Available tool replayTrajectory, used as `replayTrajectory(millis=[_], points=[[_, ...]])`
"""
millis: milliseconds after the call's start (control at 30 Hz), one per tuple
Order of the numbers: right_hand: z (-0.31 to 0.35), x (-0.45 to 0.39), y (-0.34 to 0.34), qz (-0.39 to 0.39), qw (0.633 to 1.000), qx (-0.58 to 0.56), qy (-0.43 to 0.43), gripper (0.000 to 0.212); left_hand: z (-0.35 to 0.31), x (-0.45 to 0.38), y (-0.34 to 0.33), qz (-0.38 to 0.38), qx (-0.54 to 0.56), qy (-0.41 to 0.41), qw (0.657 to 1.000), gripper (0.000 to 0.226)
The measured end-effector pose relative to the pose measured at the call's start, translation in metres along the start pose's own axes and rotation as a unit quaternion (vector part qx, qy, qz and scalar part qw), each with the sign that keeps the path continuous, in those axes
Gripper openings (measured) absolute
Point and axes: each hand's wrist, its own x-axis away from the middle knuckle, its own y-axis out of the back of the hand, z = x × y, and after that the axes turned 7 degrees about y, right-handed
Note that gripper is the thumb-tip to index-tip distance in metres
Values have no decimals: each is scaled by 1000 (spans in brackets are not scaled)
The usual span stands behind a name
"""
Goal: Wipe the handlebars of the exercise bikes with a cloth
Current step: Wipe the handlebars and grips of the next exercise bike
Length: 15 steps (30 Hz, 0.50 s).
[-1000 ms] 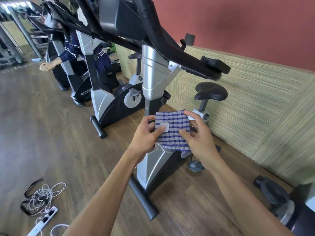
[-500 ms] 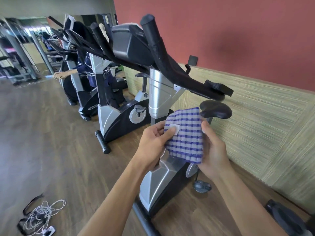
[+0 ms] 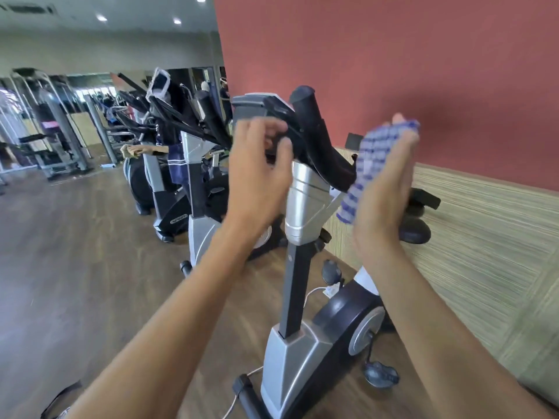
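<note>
Both of your hands have risen since half a second ago, from seat height to handlebar height, and the left one has let go of the cloth. Your left hand (image 3: 260, 173) is now spread and relaxed in front of the console (image 3: 260, 108), fingers blurred, gripping nothing that can be made out. Your right hand (image 3: 384, 189) carries the cloth (image 3: 375, 152) alone — the blue-and-white checked fabric lies flat across the palm and straight fingers, with one fingertip showing above its top edge. That hand stands edge-up just to the right of the nearest bike's black handlebar (image 3: 314, 137); the lower part of the cloth overlaps the handlebar in the picture, but whether it touches cannot be told through the blur.

The nearest exercise bike (image 3: 302, 352) stands on the wooden floor (image 3: 75, 267) beside the woven wall panel (image 3: 484, 237), its silver column between your two forearms and its black seat (image 3: 416, 231) behind your right wrist. Further bikes line up behind it along the wall — at one of them another person's hand (image 3: 133, 150) holds a cloth of its own.
</note>
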Motion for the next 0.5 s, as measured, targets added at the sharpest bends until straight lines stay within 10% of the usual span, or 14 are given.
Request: replayTrajectory(millis=[167,500], points=[[-48,-43,-67,142,867,388,277,78,4,-85,15,103,-46,-104,988,29],[-109,-48,-31,37,714,503,486,60,24,-104,12,191,-125,-251,941,37]])
